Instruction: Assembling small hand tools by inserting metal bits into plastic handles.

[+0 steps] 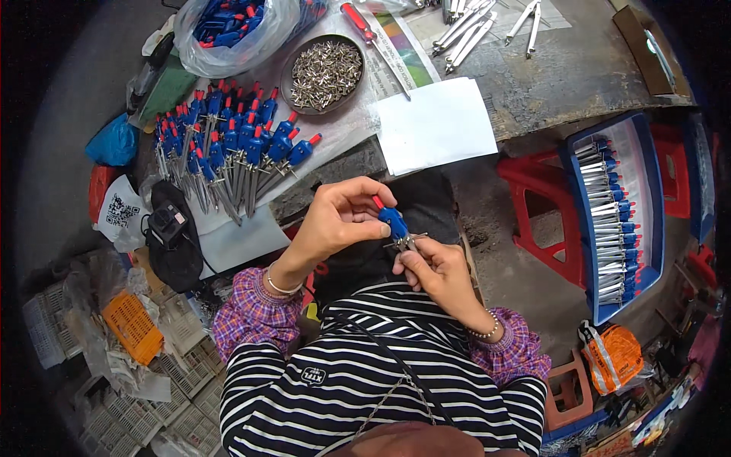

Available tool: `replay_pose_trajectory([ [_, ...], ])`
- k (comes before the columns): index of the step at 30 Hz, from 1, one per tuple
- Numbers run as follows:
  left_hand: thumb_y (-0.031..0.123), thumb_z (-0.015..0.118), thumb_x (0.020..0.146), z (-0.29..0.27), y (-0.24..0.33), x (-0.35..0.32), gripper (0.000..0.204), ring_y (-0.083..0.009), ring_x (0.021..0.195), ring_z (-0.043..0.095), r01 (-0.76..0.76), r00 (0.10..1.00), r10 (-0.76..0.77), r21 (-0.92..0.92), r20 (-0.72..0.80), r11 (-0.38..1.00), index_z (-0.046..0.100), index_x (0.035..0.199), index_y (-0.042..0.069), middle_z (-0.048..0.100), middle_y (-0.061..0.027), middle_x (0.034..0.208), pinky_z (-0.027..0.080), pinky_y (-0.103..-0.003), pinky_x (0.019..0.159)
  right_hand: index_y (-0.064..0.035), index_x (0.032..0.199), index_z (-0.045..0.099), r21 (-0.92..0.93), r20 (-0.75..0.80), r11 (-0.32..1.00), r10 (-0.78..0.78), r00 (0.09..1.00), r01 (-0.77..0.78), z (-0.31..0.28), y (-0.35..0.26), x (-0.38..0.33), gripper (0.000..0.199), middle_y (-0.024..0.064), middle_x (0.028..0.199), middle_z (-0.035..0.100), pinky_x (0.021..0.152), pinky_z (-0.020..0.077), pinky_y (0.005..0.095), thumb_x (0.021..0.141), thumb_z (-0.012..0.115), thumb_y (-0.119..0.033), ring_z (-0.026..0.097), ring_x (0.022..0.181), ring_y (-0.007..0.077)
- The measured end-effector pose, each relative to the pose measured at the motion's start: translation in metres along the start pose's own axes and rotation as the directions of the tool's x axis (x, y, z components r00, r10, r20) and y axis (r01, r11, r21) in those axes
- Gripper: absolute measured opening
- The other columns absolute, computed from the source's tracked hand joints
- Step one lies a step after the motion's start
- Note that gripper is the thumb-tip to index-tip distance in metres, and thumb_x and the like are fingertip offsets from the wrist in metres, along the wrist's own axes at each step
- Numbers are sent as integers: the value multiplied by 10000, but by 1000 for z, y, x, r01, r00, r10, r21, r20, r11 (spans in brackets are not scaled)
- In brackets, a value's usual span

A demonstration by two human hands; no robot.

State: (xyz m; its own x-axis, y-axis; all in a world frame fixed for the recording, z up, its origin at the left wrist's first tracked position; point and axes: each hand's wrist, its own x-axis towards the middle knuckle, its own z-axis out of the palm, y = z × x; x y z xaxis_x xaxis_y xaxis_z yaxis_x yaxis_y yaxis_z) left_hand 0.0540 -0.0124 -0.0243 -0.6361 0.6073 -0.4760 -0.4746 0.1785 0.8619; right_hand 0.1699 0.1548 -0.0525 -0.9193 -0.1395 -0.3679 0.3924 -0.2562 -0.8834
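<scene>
Over my lap I hold a drawing compass [394, 222] with a blue plastic head, a red tip and metal legs. My left hand [331, 225] pinches the blue head between thumb and fingers. Lower down, my right hand [442, 276] is closed round the metal legs, which its fingers partly hide. Beyond my left hand, many similar compasses [251, 145] lie in a fanned heap on the table. A round dark bowl [285, 84] of small metal screws [326, 75] stands behind them. White paper [435, 128] lies at the table edge, just beyond my hands.
A screwdriver [359, 23] lies beside the bowl. Bare metal compass legs [468, 34] are at the back. A plastic bag [285, 19] holds blue parts. To the right, a blue tray [652, 263] of compasses rests by a red stool [560, 221]. A black camera [167, 222] sits left.
</scene>
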Motion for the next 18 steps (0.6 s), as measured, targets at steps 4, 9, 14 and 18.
replay_pose_trajectory([
  [4, -43, 699, 727, -1, 2, 3, 308, -90, 820, 609, 32, 999, -32, -1, -2, 999, 591, 1015, -30, 622, -53, 910, 500, -207, 748, 25, 826, 625, 16, 12, 999, 31, 999, -31, 1, 1, -1, 157, 37, 662, 627, 472, 422, 202, 894, 538, -88, 526, 516, 57],
  [9, -31, 709, 725, 0, 5, 6, 313, -77, 809, 604, 52, 998, -52, 18, 24, 998, 593, 1016, -30, 625, -46, 902, 498, -201, 735, 15, 815, 629, 99, 6, 992, 72, 997, -72, 0, 7, -2, 182, 16, 630, 593, 459, 401, 190, 903, 537, -115, 496, 502, 44],
  [14, -5, 714, 728, 5, 16, 13, 368, -99, 797, 618, -44, 999, 41, 115, 28, 992, 577, 1069, -23, 652, -72, 893, 498, -217, 720, 15, 869, 625, 275, 61, 947, 157, 986, -168, -11, 5, 2, 170, 25, 663, 598, 455, 387, 170, 912, 528, -117, 475, 512, 33],
  [18, -45, 653, 725, -4, 56, 44, 317, -156, 805, 631, -404, 879, 464, 692, 111, 599, 617, 1035, 12, 652, -91, 953, 510, -260, 698, 68, 992, 578, 287, -9, 944, 173, 985, -164, -26, -6, 10, 190, 73, 744, 602, 459, 387, 177, 906, 501, -82, 476, 542, 45],
])
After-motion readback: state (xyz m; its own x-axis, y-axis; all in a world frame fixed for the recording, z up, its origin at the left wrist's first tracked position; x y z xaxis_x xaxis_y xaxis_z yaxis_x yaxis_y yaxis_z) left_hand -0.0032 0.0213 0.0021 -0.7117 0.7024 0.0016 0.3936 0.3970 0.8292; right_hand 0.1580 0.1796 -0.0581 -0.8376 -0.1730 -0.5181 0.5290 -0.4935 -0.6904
